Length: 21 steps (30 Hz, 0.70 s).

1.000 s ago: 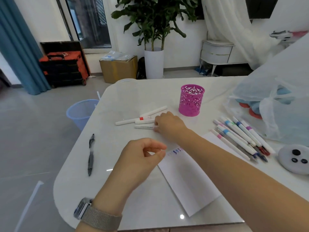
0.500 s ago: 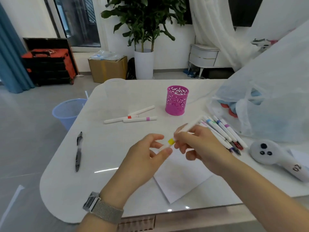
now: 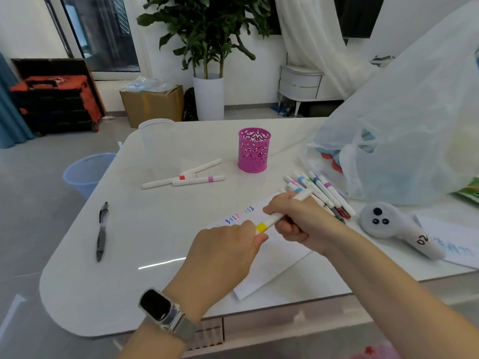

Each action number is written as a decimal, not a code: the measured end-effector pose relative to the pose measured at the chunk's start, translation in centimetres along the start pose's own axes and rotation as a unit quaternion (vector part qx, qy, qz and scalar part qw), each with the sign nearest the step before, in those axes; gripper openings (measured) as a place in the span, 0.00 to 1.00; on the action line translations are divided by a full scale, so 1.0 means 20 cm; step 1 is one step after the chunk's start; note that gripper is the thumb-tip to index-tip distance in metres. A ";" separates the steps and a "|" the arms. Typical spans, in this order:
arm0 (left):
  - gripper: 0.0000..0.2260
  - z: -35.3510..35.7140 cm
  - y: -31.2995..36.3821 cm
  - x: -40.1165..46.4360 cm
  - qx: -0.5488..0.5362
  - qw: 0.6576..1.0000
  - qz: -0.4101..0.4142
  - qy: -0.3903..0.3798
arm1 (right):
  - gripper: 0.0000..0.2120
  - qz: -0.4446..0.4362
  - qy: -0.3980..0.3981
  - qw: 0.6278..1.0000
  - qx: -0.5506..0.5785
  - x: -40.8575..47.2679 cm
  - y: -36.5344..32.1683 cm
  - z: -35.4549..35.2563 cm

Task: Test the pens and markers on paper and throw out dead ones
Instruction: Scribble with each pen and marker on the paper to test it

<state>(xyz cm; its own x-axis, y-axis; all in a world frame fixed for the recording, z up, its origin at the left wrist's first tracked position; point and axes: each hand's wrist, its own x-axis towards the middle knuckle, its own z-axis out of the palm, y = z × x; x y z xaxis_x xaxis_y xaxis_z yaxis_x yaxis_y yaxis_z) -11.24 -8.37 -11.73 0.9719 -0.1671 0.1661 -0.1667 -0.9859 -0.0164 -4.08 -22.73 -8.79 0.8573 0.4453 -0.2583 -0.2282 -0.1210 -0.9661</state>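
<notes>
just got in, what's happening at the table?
A person is testing markers. The right hand grips a white marker with a yellow band while the left hand pinches its cap end, over a white paper sheet carrying coloured squiggles. Three white markers lie apart near a pink perforated pen cup; more lie bunched by a plastic bag.

Both hands (image 3: 228, 251) (image 3: 298, 221) curled, fingertips nearly touching

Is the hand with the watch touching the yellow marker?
Touching. The head view shows the left hand pinching the yellow marker's cap end.
</notes>
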 end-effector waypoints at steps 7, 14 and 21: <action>0.14 -0.02 -0.03 0.01 -0.041 0.998 0.027 0.045 | 0.25 -0.016 -0.050 0.998 -0.030 0.04 -0.02 -0.03; 0.13 0.01 -0.05 -0.02 -0.029 0.998 0.032 -0.034 | 0.27 0.000 -0.083 0.996 -0.033 0.07 -0.01 -0.03; 0.12 -0.03 -0.12 -0.06 -0.214 0.973 0.078 0.022 | 0.26 -0.004 -0.039 0.999 -0.005 0.09 -0.02 -0.09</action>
<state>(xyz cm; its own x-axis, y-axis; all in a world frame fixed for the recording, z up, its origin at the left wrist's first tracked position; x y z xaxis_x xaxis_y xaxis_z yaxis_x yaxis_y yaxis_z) -12.14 -5.74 -11.39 0.9224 -0.3051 0.2367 -0.3756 -0.8512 0.3666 -1.53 -23.53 -8.92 0.8206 0.5141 -0.2495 -0.2155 -0.1260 -0.9683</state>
